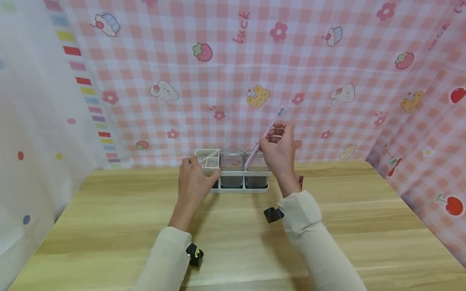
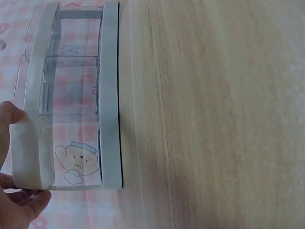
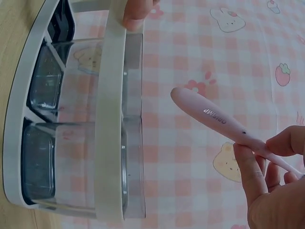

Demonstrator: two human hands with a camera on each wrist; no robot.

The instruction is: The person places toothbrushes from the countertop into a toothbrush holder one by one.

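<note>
Near the back of the table stands a white rack [image 1: 243, 173] with clear cups [image 1: 232, 161] side by side in it. My left hand [image 1: 194, 178] grips its left end, fingers bent over the upper white band [image 2: 29, 148] in the left wrist view. A cream divided top [image 1: 208, 150] sits in that end, partly behind the hand. Above the right cup, my right hand [image 1: 281, 153] pinches a pink toothbrush [image 1: 253, 154] by its handle. The bristles point up and the rounded handle end [image 3: 183, 98] hangs down, apart from the rack in the right wrist view.
The wooden table [image 1: 233, 238] stretches in front of the rack. Close behind the rack rises a pink checked cloth [image 1: 233, 81], with another patterned cloth [image 1: 429, 153] on the right and a white one [image 1: 36, 121] on the left. Each wrist carries a black camera mount [image 1: 273, 214].
</note>
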